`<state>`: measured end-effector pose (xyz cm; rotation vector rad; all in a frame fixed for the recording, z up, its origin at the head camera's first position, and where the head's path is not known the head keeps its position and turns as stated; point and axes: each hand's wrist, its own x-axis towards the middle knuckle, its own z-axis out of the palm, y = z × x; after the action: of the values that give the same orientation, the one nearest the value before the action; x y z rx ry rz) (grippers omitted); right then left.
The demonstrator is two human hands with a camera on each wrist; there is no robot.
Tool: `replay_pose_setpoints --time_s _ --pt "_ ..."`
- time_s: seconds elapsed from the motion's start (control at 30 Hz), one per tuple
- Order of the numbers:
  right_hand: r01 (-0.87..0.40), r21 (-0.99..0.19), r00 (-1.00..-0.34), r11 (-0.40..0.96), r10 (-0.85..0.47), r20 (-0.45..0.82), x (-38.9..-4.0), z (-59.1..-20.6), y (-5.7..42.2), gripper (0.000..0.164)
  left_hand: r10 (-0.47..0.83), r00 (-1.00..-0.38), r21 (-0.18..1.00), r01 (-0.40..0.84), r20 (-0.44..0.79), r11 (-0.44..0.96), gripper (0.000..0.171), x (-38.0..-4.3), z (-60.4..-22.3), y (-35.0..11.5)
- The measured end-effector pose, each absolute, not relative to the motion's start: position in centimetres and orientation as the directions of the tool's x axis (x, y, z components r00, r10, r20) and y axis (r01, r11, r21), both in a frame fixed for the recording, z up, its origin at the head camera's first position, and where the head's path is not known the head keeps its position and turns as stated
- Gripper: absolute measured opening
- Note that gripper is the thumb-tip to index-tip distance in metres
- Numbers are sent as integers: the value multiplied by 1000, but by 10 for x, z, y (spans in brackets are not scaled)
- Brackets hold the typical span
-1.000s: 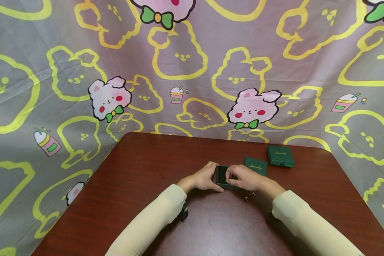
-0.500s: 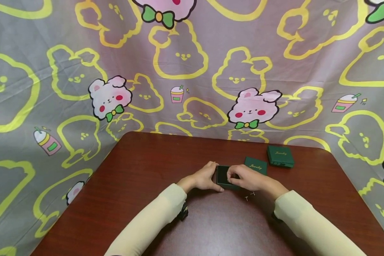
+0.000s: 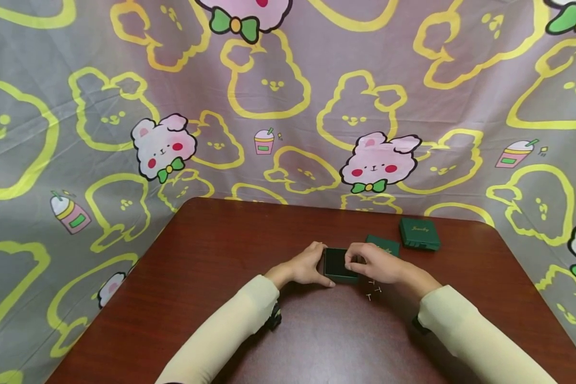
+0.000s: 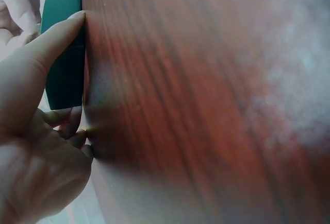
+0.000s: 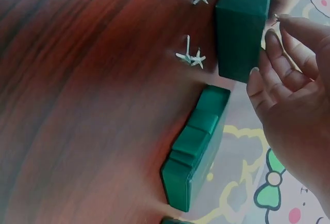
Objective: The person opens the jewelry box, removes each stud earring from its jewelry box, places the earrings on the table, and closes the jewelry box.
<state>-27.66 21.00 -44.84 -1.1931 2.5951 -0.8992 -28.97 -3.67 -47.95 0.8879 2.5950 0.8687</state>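
Observation:
A green jewelry box (image 3: pixel 342 279) with a black inside lies uncovered on the table. My left hand (image 3: pixel 304 266) grips its left side, the thumb (image 4: pixel 59 36) along the near wall and the fingers round the far corner. Over the box's right part is my right hand (image 3: pixel 375 264), thumb and forefinger pinched together. In the right wrist view a tiny metal stud earring (image 5: pixel 276 19) shows at those fingertips, its shape hard to make out. Silver star earrings (image 5: pixel 198 59) with straight posts lie on the table by the box; in the head view they are small earrings (image 3: pixel 377 289) near the right wrist.
A green piece with gold lettering (image 3: pixel 382 242), partly hidden by the right hand, lies behind the box. Farther back right stands a closed green jewelry box (image 3: pixel 420 233). The brown table (image 3: pixel 249 234) ends at a patterned cloth (image 3: pixel 288 106) behind and at the sides.
My right hand has shifted a little right and up, baring more of the box's black inside. Another earring now shows below it. The left hand stays in place on the box.

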Motion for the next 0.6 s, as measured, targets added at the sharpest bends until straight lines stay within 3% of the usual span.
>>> replay_pose_setpoints --time_s 0.23,0.6 --pt "-575 -624 -732 530 -674 101 -275 -444 220 4 626 -778 636 453 -60 624 80 -290 -480 -38" --pt "-556 -616 -752 557 -653 88 -267 -442 233 4 627 -776 632 452 -69 629 86 -290 -479 -39"
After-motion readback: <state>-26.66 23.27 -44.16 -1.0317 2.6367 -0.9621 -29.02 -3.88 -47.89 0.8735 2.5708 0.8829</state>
